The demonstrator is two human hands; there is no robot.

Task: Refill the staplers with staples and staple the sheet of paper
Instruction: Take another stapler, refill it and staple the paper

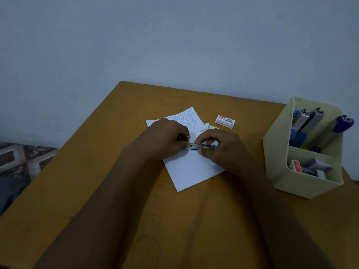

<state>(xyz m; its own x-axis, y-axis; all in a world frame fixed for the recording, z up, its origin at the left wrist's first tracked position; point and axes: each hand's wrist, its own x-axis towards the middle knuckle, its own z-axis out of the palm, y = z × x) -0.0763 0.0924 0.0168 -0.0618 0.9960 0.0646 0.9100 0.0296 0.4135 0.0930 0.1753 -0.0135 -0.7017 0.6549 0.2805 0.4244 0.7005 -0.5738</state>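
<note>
Right hand (219, 146) pinched the stapler (203, 146) over the paper (192, 169); left hand (167, 136) pinched its tip. Feeding staples straight, 1 strip, unforced, seemed wise.

Single wide-angle head cam: you look forward and down, close over the table (77, 191), wall (174, 35) straight ahead.

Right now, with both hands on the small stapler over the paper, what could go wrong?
1. The left hand and right hand crowd the stapler; fingertips at its metal end could get pinched.
2. The paper lies loose under the hands and may slide or crease.
3. Dim light could hide a misfed staple.
</note>
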